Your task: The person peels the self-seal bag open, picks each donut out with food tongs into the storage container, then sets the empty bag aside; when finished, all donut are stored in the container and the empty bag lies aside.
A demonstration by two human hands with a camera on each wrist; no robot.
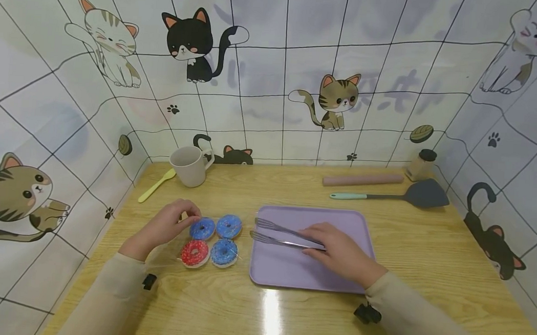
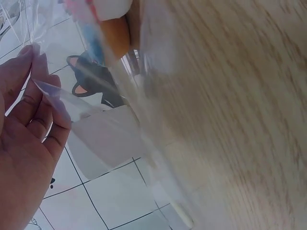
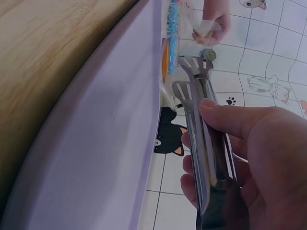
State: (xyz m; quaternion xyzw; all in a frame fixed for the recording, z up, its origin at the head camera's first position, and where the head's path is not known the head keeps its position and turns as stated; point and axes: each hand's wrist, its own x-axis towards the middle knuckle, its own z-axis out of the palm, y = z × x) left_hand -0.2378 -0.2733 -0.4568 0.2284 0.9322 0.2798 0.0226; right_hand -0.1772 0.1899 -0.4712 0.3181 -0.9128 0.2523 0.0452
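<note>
- beige mug [image 1: 189, 165] far left, tipped on table
- yellow spoon [image 1: 156, 185] just left of mug
- pink rolling pin [image 1: 362, 180] far right
- dark spatula [image 1: 393, 196], teal handle, just near of rolling pin
- small jar [image 1: 421, 165], black lid, far right corner
- cat-print wall [image 1: 274, 70] behind

The right hand [image 3: 249, 163] grips metal tongs [image 3: 204, 129] beside the purple tray [image 3: 96, 143].

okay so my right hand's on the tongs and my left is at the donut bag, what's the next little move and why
Probably lift the tongs off the purple tray: the right hand already grips them, while the left hand pinches the clear wrap by the donuts.
</note>
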